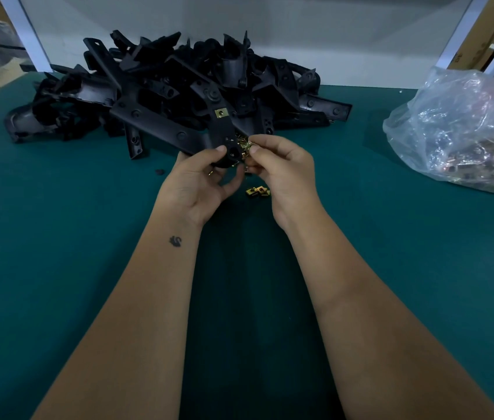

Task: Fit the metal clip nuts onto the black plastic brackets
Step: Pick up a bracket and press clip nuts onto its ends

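Note:
My left hand [202, 183] grips the near end of a long black plastic bracket [223, 128] that points away from me. One gold clip nut [219, 113] sits fitted on that bracket farther up. My right hand [282, 171] pinches another gold clip nut [249, 146] right at the bracket's near end, beside my left thumb. A few loose clip nuts [257, 191] lie on the green table between my hands.
A big heap of black brackets [161, 86] fills the back of the green table [58, 237]. A clear plastic bag of clip nuts [467, 131] lies at the right. A white wall panel stands behind the heap.

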A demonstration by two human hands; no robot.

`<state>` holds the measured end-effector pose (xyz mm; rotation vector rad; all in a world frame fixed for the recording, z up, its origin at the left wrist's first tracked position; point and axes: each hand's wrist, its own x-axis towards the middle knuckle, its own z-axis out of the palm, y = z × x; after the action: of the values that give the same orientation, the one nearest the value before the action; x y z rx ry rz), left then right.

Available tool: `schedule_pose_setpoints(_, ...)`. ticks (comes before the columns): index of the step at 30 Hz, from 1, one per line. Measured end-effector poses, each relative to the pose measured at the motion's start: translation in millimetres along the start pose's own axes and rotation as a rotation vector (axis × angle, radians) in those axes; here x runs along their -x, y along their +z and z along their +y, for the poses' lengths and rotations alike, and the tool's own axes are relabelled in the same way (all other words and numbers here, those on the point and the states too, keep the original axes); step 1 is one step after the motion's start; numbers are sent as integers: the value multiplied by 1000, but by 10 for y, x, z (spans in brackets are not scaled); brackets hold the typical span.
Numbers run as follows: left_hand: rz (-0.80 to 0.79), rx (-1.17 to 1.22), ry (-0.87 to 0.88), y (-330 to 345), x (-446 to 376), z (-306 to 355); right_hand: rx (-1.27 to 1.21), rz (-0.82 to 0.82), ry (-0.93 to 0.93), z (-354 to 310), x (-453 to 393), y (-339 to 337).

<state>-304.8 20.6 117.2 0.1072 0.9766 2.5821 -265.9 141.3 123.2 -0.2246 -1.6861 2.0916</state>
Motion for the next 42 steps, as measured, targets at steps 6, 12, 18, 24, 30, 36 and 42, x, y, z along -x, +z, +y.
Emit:
schedule_pose_setpoints(6,-43,-63,-10,4,9,-20,-112,-87,48,-33,13,-3)
schedule_pose_setpoints(12,-43,-85,-7,-3,12,-14,-95,-112,56,-31,17,-9)
schedule_pose_setpoints(18,-60,-119,-10,7,21,-11,-98,-71,70,-25,5,-5)
schedule_pose_setpoints(24,-64,-119,-7,8,22,-10,-111,-58,80,-19,5,1)
schedule_pose_setpoints(30,-60,-106,-16,15,18,-16,-123,-35,98,-11,-6,-3)
schedule_pose_setpoints(36,-53,-110,-20,25,21,-21,-128,-70,101,-1,-12,-3)
schedule_pose_setpoints(42,-58,-96,-16,32,30,-6,-109,-95,98,15,-14,4)
